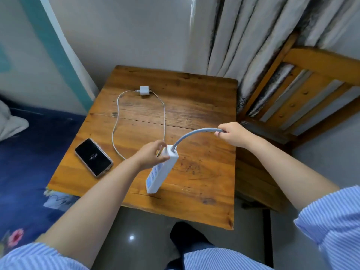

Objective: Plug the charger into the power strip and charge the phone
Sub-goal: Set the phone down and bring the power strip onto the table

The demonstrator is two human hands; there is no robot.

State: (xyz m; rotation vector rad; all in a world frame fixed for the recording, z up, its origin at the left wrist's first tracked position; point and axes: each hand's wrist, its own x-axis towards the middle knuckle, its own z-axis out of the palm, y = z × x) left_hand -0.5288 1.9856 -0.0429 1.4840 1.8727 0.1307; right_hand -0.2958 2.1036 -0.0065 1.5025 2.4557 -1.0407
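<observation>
**Head view: strip held up, nothing plugged in yet**

Head view shows the strip being held tilted over the table. Its low end is near or on the wood; which one cannot be told. The top end is pinched by the left hand, thumb on one side and fingers on the other. The grey cord coming out of the strip is gripped in the closed right hand.

The charger is lying at the far side of the table, well apart from the strip. Its thin cable is laid in a loop, and part of it runs behind the left hand. The phone is lying flat by the left edge, with its screen lit.

What could go wrong:
- The thin cable could be caught under the strip when it is put down.
- The charger could be dragged if the cable is snagged by the hand.
- The phone could be knocked off, because it is close to the edge.
- The strip could slip, as only its top is pinched.

Counted: one strip, one charger, one cable, one phone, one table, two hands.
</observation>
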